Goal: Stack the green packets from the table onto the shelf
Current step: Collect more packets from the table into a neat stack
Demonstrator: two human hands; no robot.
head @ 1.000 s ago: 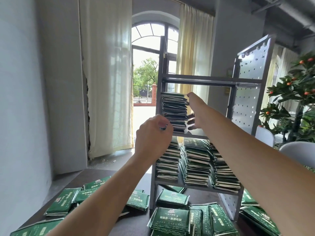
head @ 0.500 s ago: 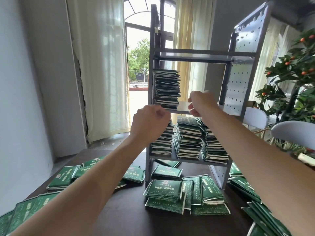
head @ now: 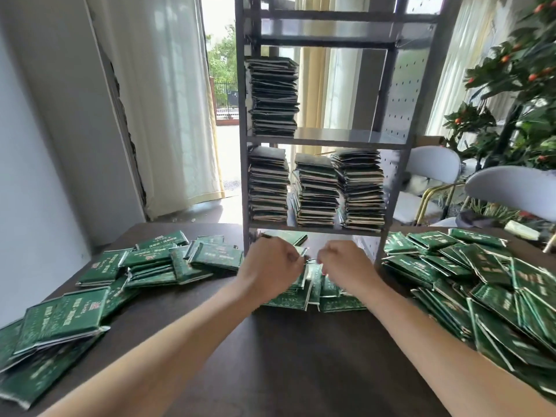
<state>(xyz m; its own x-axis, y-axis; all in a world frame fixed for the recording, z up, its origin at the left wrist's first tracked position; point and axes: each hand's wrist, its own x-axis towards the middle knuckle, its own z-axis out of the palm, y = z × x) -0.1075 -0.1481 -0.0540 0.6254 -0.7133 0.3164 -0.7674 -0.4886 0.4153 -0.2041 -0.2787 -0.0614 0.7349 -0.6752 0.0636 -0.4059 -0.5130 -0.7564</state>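
hovering with curled fingers over a small pile of green packets [head: 304,291], the left hand [head: 272,267] and right hand [head: 346,266] sit close together; whether either grips a packet, cannot tell. beyond, stacked packets [head: 272,97] fill the shelf [head: 328,139] on the dark table [head: 285,356].

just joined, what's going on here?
A person is moving green packets from a dark table onto a grey metal shelf. Right now both hands, left hand and right hand, are down at the small pile of packets in front of the shelf, fingers curled; whether either has a grip on a packet is unclear. The lower tier holds three stacks, the middle tier one stack. Many packets remain loose on both sides.
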